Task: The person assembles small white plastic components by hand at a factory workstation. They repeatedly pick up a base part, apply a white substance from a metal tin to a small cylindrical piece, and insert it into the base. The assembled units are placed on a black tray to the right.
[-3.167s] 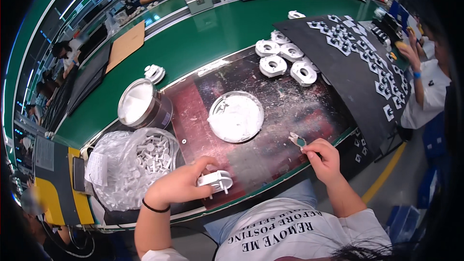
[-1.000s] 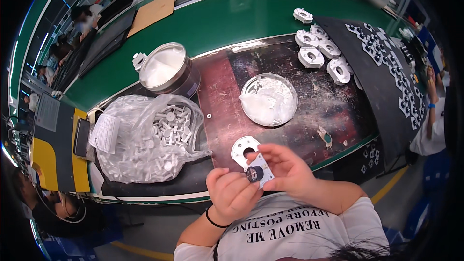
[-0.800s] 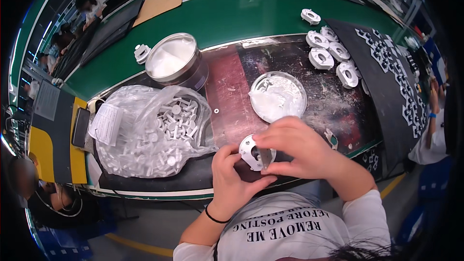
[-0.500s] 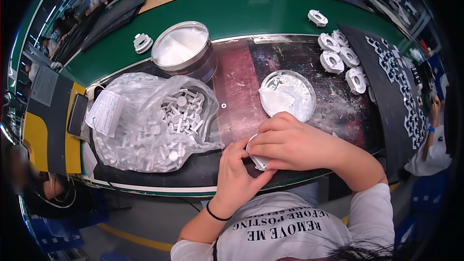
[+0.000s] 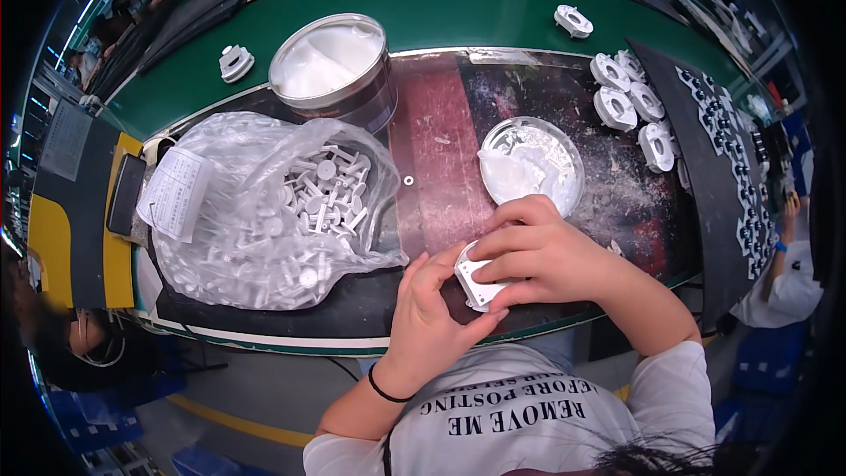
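Note:
At the table's near edge I hold a white plastic housing (image 5: 474, 286) with small holes in its face. My left hand (image 5: 432, 304) is closed round its left side, thumb below and fingers above. My right hand (image 5: 539, 254) presses curled fingers on its top and right side; whatever lies under those fingertips is hidden. Just beyond the right hand is a round clear dish (image 5: 577, 178) with white grease smeared in it. To the left, an open clear plastic bag (image 5: 238, 220) holds many white plastic pins (image 5: 328, 192) with round heads.
A large metal tin (image 5: 352, 106) of white paste stands behind the bag. Several white housings (image 5: 615, 108) sit at right beside a black board (image 5: 674, 150) bearing rows of small parts. A small ring (image 5: 408, 181) lies mid-table. Another person's arm (image 5: 782, 238) shows at far right.
My right fingers have shifted on the housing, and more of its face shows now. The whole view has moved slightly; the bag, tin and dish stay in place on the table.

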Demonstrator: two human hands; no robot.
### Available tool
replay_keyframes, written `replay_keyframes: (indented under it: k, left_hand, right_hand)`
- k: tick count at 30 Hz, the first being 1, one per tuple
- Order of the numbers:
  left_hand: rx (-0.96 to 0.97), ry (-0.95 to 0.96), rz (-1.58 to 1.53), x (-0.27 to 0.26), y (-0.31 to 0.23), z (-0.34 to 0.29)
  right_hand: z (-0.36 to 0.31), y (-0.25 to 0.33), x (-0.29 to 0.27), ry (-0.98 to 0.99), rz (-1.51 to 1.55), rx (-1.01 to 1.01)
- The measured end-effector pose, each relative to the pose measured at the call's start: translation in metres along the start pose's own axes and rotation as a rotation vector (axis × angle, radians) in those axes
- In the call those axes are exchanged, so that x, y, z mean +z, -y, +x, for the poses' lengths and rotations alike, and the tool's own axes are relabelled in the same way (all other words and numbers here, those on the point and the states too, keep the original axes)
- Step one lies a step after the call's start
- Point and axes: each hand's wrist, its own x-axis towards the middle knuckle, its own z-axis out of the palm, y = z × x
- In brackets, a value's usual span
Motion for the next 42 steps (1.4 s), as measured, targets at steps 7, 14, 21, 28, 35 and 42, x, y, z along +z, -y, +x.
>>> replay_keyframes:
  k: [7, 14, 21, 28, 35, 42]
  left_hand:
    - [0.012, 0.01, 0.005, 0.001, 0.002, -0.002]
    - [0.041, -0.037, -0.086, 0.005, 0.004, -0.004]
    - [0.13, -0.091, -0.059, -0.002, -0.006, -0.001]
    - [0.173, -0.111, -0.103, -0.003, -0.008, 0.0]
    - [0.06, 0.033, -0.083, 0.001, 0.004, -0.006]
    - [0.088, 0.058, -0.041, 0.002, 0.007, -0.005]
  right_hand:
    - [-0.003, 0.013, 0.001, -0.097, -0.094, 0.053]
    - [-0.006, 0.016, -0.003, -0.046, -0.099, 0.078]
    - [-0.021, 0.0, -0.007, -0.238, 0.512, 0.112]
    - [-0.03, 0.022, 0.0, -0.394, 1.525, 0.444]
    - [-0.02, 0.032, -0.002, -0.203, 0.102, 0.141]
    - [-0.017, 0.027, 0.001, -0.085, -0.117, 0.155]
